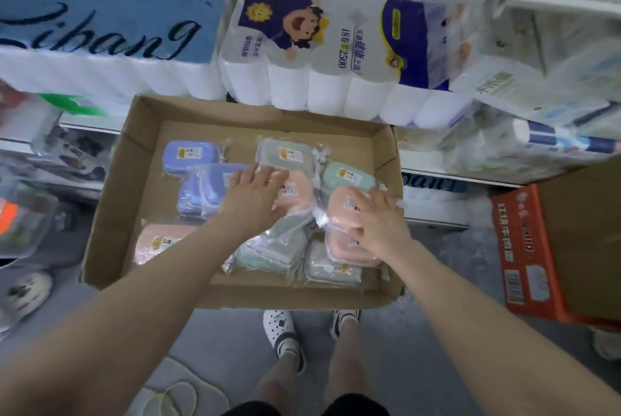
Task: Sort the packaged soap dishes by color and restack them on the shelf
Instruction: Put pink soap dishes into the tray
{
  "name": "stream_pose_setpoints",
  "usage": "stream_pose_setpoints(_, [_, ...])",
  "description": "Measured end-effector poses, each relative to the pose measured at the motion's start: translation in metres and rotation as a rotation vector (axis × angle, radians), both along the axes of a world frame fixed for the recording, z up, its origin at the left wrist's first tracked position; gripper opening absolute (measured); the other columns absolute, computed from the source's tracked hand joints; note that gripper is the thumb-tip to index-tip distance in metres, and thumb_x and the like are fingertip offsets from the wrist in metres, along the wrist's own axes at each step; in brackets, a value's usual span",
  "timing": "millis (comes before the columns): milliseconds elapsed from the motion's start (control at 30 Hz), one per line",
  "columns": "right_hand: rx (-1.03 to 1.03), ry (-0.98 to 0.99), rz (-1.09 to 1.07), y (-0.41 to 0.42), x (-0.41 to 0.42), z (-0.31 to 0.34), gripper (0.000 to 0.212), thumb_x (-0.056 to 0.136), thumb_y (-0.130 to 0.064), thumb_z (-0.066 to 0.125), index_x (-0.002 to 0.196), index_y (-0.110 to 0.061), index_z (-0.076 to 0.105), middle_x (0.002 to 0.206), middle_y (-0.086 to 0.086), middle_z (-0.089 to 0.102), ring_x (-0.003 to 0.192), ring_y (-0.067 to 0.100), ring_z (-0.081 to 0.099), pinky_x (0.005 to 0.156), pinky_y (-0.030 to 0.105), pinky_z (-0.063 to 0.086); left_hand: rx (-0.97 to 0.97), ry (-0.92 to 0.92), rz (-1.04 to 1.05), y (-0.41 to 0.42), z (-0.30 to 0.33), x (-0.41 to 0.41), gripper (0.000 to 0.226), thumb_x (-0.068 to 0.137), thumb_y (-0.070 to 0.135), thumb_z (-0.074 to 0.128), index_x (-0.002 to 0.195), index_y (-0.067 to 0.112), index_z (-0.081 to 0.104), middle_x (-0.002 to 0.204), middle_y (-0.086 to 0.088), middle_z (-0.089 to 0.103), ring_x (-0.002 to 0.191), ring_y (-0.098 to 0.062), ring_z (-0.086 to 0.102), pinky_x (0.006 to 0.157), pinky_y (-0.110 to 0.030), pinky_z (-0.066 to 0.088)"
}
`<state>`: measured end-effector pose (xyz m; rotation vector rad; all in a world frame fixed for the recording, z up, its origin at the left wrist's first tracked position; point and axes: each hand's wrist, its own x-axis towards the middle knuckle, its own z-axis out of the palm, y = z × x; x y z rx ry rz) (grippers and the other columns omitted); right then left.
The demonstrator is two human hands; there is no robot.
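I see bagged dishes (285, 153) in blue, pink, green, grey in the box (141, 133); left hand (250, 195) flat on a pink one, right hand (376, 220) pinching another, bare cardboard left of both

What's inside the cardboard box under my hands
The cardboard box holds bagged soap dishes: blue ones at back left, plus pink, green and grey mixed. The left hand and right hand cover some packs, so a full count is impossible.
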<state>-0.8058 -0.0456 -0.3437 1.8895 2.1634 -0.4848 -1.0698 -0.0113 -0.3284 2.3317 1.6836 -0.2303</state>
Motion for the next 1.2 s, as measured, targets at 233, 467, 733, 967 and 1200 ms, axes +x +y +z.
stream_pose_setpoints(233, [0.042, -0.041, 0.061, -0.006, 0.006, 0.011, 0.076, 0.086, -0.049, 0.058, 0.149, -0.032, 0.019, 0.146, 0.011, 0.033, 0.137, 0.035, 0.031, 0.107, 0.053, 0.033, -0.05, 0.039, -0.01, 0.006, 0.007, 0.004, 0.069, 0.093, 0.053, 0.048, 0.15, 0.026, 0.019, 0.157, -0.005, 0.022, 0.145, -0.033, 0.017, 0.118, -0.048, 0.014])
stream_pose_setpoints(467, [0.29, 0.005, 0.133, 0.003, 0.012, 0.084, 0.062, 0.088, -0.04, 0.063, 0.141, -0.014, 0.045, 0.133, 0.016, 0.053, 0.124, 0.036, 0.048, 0.099, 0.049, 0.04, 0.008, -0.053, -0.049, 0.008, 0.062, 0.006, 0.066, 0.093, 0.046, 0.055, 0.148, 0.02, 0.032, 0.153, -0.007, 0.033, 0.139, -0.029, 0.031, 0.112, -0.041, 0.028])
stream_pose_setpoints(733, [0.71, -0.03, 0.264, 0.042, 0.029, 0.197, 0.052, 0.087, -0.038, 0.056, 0.131, -0.009, 0.057, 0.122, 0.015, 0.061, 0.11, 0.035, 0.058, 0.092, 0.042, 0.045, 0.377, -0.209, -0.177, 0.043, 0.171, 0.011, 0.043, 0.09, 0.032, 0.062, 0.128, 0.013, 0.058, 0.124, -0.009, 0.061, 0.112, -0.032, 0.057, 0.09, -0.039, 0.045])
stream_pose_setpoints(967, [0.936, -0.028, 0.279, 0.108, 0.054, 0.292, 0.053, 0.089, -0.04, 0.048, 0.132, -0.009, 0.054, 0.122, 0.015, 0.059, 0.109, 0.037, 0.056, 0.089, 0.046, 0.046, 0.686, -0.32, -0.201, 0.107, 0.257, 0.042, 0.038, 0.088, 0.027, 0.064, 0.124, 0.014, 0.06, 0.123, -0.007, 0.06, 0.11, -0.033, 0.055, 0.083, -0.043, 0.051])
stream_pose_setpoints(1200, [0.884, -0.105, 0.104, 0.197, 0.112, 0.34, 0.068, 0.081, -0.021, 0.068, 0.144, -0.01, 0.043, 0.141, 0.021, 0.047, 0.121, 0.042, 0.05, 0.092, 0.048, 0.045, 0.747, -0.269, -0.204, 0.19, 0.304, 0.097, 0.057, 0.085, 0.026, 0.068, 0.136, 0.011, 0.049, 0.139, -0.013, 0.047, 0.128, -0.035, 0.042, 0.097, -0.046, 0.043])
